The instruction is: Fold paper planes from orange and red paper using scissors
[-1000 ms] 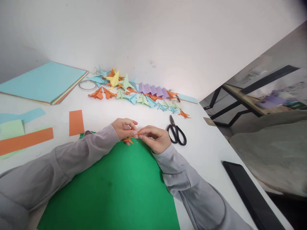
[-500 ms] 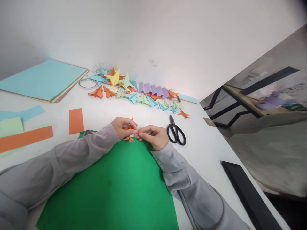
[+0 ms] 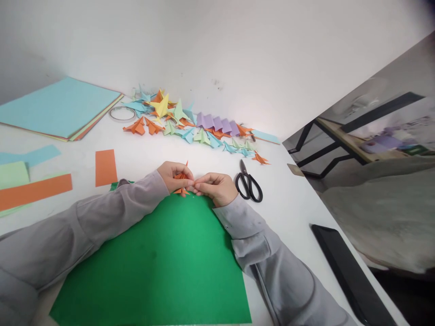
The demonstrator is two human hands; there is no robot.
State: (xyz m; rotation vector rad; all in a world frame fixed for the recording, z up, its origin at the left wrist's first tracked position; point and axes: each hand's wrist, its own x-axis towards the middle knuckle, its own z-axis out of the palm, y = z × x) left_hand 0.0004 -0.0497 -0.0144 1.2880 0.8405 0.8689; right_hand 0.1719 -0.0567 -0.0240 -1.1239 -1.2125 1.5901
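A small folded orange paper plane [image 3: 182, 191] is held above the far edge of a green sheet [image 3: 159, 262]. My left hand [image 3: 174, 175] is closed around its body, with a pointed tip rising above the fingers and pointed ends showing below. My right hand [image 3: 215, 188] pinches the plane's right-hand end, its fingertips meeting those of the left. The fingers hide much of the folds. Black-handled scissors [image 3: 249, 183] lie on the table just right of my right hand.
Along the wall lie several folded paper planes [image 3: 163, 106] and a pleated purple strip [image 3: 217, 123]. Coloured sheets [image 3: 64, 106] are stacked at the left, beside a tape roll [image 3: 122, 114]. An orange rectangle [image 3: 105, 167] and paper strips [image 3: 37, 191] lie nearer. A black flat object [image 3: 350, 274] sits by the right edge.
The whole view has shifted slightly, so things appear a little higher. My right fingers have curled in a bit closer at the orange paper; both hands keep their hold.
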